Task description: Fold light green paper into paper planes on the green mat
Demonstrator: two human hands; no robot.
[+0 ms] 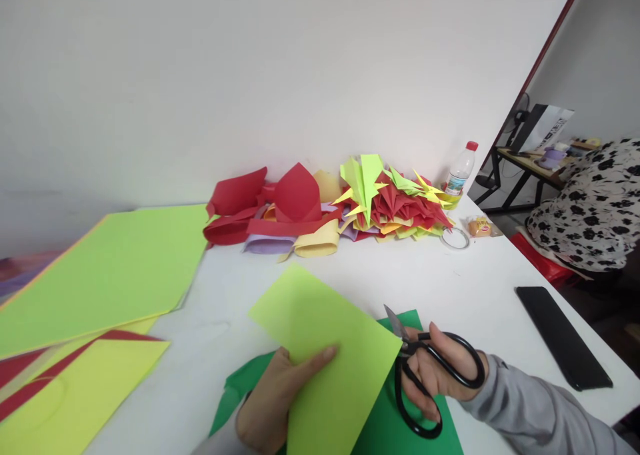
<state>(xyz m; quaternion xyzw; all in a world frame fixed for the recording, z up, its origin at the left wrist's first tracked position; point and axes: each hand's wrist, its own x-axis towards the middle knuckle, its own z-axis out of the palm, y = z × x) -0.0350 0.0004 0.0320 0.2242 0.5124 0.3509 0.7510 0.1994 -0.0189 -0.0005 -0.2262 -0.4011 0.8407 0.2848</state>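
My left hand [285,392] grips a light green sheet of paper [345,348], its thumb lying on top and the other fingers hidden underneath. My right hand [433,368] holds black-handled scissors [465,358], with fingers through the loops. One blade shows at the right corner of the light green sheet; where the other blade is, I cannot see clearly. Darker green paper [430,428] lies on the table below both hands.
A stack of large green sheets [145,262] and yellow paper [95,395] lie left. Along the wall sit rolled red paper [299,195], folded paper pieces [395,198] and a bottle [460,168]. A tape roll [455,238], a wrapped snack [480,226] and a black phone [563,338] are right.
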